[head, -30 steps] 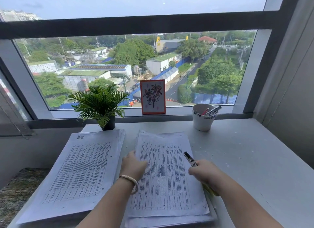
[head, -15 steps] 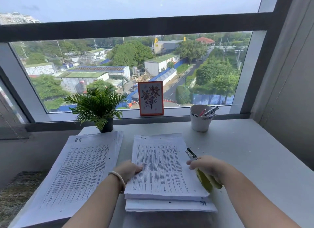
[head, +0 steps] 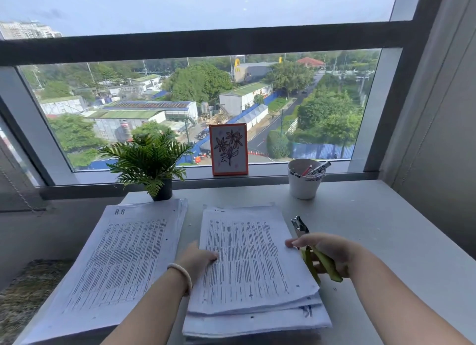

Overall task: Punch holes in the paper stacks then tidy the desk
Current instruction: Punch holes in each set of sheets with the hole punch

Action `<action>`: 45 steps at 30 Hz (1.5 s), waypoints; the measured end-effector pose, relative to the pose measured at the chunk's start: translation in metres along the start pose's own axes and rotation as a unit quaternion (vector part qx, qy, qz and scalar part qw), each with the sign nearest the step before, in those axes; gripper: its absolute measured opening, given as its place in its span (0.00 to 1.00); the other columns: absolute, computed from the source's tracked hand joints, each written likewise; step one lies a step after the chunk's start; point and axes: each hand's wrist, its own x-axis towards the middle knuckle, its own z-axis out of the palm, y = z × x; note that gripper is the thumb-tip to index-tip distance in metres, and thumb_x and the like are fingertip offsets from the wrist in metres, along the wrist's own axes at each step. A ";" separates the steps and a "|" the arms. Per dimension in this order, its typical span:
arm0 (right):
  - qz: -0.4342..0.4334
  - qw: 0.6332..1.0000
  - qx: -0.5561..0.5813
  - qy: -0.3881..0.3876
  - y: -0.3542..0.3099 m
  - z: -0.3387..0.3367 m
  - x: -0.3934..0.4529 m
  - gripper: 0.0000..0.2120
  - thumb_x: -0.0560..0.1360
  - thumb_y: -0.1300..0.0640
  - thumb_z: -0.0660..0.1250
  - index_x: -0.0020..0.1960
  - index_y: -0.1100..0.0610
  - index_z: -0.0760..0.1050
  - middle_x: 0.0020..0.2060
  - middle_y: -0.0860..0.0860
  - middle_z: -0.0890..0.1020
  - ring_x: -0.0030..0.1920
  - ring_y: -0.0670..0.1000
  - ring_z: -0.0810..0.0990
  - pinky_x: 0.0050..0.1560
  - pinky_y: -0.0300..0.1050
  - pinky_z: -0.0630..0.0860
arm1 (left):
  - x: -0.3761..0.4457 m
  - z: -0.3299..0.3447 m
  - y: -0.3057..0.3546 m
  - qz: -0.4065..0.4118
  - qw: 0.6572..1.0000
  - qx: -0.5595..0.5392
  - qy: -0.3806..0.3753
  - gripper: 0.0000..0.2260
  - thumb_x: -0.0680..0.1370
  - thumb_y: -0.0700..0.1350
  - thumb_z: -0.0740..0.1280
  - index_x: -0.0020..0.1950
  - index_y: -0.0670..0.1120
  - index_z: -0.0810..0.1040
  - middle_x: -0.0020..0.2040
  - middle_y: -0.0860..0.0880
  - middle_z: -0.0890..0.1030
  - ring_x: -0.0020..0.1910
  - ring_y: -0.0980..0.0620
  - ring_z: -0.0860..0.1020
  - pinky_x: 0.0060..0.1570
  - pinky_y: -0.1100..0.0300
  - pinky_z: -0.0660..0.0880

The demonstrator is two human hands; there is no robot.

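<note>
Now I count two stacks of printed white paper [head: 253, 262] on the grey tabletop [head: 386, 228]; my left hand [head: 198, 258] pinches the right-hand stack's edge, and my right hand [head: 325, 249] grips one green-handled metal hole punch [head: 313, 254].

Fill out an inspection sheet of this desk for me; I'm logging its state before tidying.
Surface: grey desk, paper specks.
Job's things: left paper stack flat; right paper stack uneven, lower sheets jutting out; hole punch.
Clutter: potted plant, white cup of pens, framed flower drawing on the sill.
Grippers: left hand on right stack's left edge; right hand holds the punch, fingers touching the stack's right edge.
Cables: nothing seen.
Surroundings: window, grey walls.
</note>
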 end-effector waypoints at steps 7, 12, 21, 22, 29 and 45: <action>-0.038 0.984 -0.147 0.091 0.006 0.029 0.005 0.14 0.73 0.60 0.69 0.59 0.61 0.79 0.53 0.55 0.80 0.50 0.53 0.75 0.45 0.43 0.68 | -0.006 0.016 -0.009 0.133 0.950 0.264 0.095 0.29 0.69 0.44 0.64 0.71 0.48 0.66 0.59 0.48 0.78 0.47 0.53 0.78 0.45 0.58 0.78; -0.051 0.974 -0.192 0.110 0.008 0.034 0.008 0.16 0.72 0.59 0.69 0.59 0.61 0.78 0.57 0.59 0.80 0.53 0.56 0.78 0.53 0.46 0.72 | -0.018 0.023 -0.008 0.108 0.923 0.350 0.117 0.33 0.76 0.49 0.63 0.77 0.45 0.52 0.69 0.44 0.62 0.58 0.48 0.73 0.57 0.54 0.74; -0.069 0.963 -0.238 0.108 0.006 0.042 0.005 0.03 0.72 0.60 0.68 0.45 0.56 0.75 0.41 0.53 0.75 0.41 0.52 0.72 0.40 0.42 0.65 | -0.016 0.025 -0.007 0.069 0.910 0.384 0.136 0.27 0.75 0.54 0.63 0.71 0.43 0.64 0.66 0.44 0.65 0.64 0.44 0.69 0.62 0.51 0.71; -0.070 0.963 -0.239 0.107 0.006 0.042 0.005 0.03 0.72 0.60 0.67 0.44 0.55 0.73 0.40 0.53 0.74 0.40 0.52 0.71 0.39 0.42 0.65 | -0.015 0.024 -0.006 0.068 0.916 0.372 0.136 0.28 0.75 0.53 0.63 0.72 0.43 0.63 0.66 0.44 0.65 0.64 0.44 0.69 0.63 0.51 0.70; -0.078 0.958 -0.259 0.094 0.004 0.050 -0.001 0.10 0.61 0.55 0.65 0.41 0.56 0.71 0.42 0.55 0.76 0.41 0.53 0.73 0.42 0.45 0.67 | -0.020 0.024 -0.011 0.099 0.895 0.407 0.150 0.29 0.78 0.53 0.59 0.76 0.45 0.56 0.69 0.44 0.63 0.67 0.44 0.66 0.66 0.52 0.67; -0.099 0.952 -0.271 0.100 0.010 0.051 0.003 0.08 0.63 0.55 0.62 0.38 0.60 0.71 0.77 0.49 0.57 0.60 0.57 0.77 0.58 0.48 0.73 | -0.027 0.023 -0.017 0.268 0.861 0.388 0.192 0.23 0.78 0.47 0.62 0.73 0.49 0.66 0.68 0.50 0.71 0.64 0.51 0.71 0.64 0.58 0.68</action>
